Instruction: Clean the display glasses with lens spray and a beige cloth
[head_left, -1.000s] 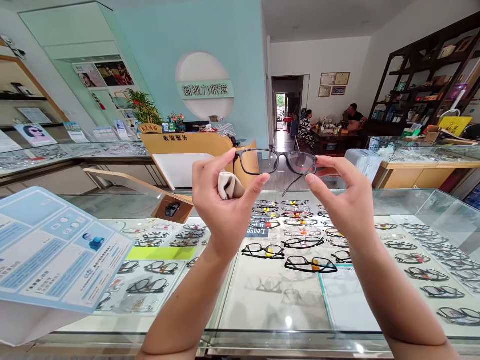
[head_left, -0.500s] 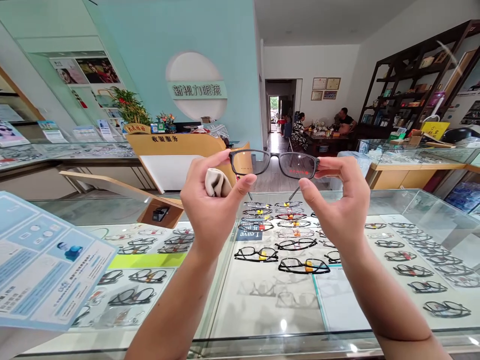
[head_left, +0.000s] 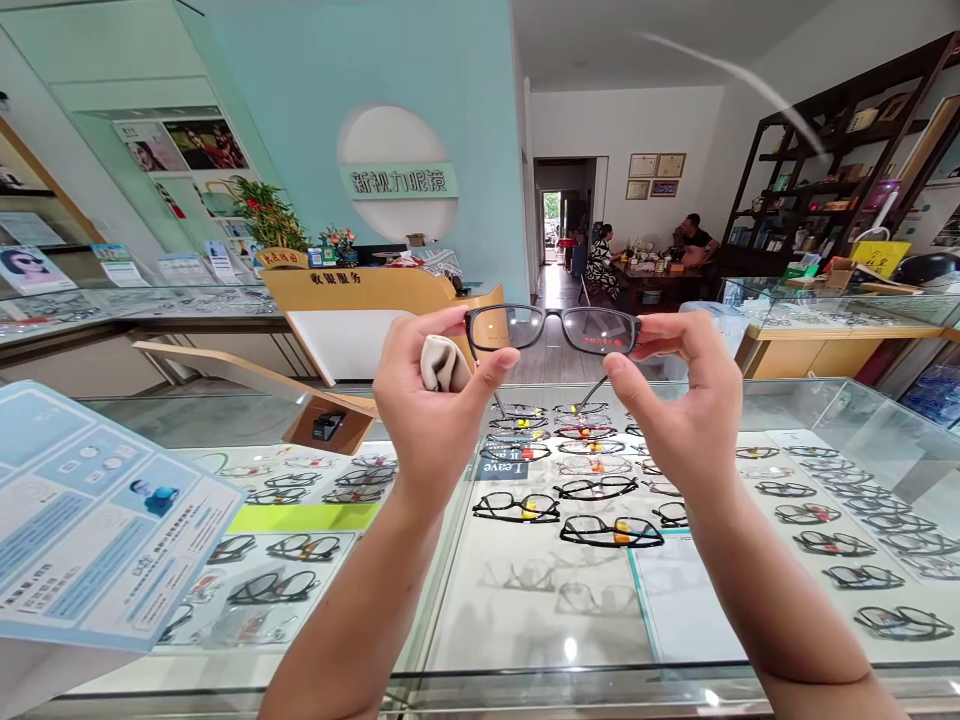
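Note:
Both my hands hold up a pair of dark-framed glasses [head_left: 553, 314] by its two ends, above a glass display case [head_left: 525, 620]. My left hand [head_left: 431, 420] pinches the left end and also keeps a folded beige cloth [head_left: 444, 364] against the palm. The right end is between the thumb and fingers of my right hand [head_left: 686, 400]. The lenses face me, with red marking on the right one, and the temples point away and down. Beneath them, rows of glasses [head_left: 612, 532] lie inside the case, several with yellow or orange tags.
A blue and white printed sheet [head_left: 112, 520] stands at the left, near a tilted wooden-edged mirror [head_left: 255, 378]. Beyond is a wooden counter [head_left: 375, 300]. Two people sit at a far table [head_left: 652, 272]. Another glass case [head_left: 847, 315] stands at the right.
The whole view has shifted slightly, so most things appear a little further right. Both hands keep the same hold on the glasses, which look slightly lower in view.

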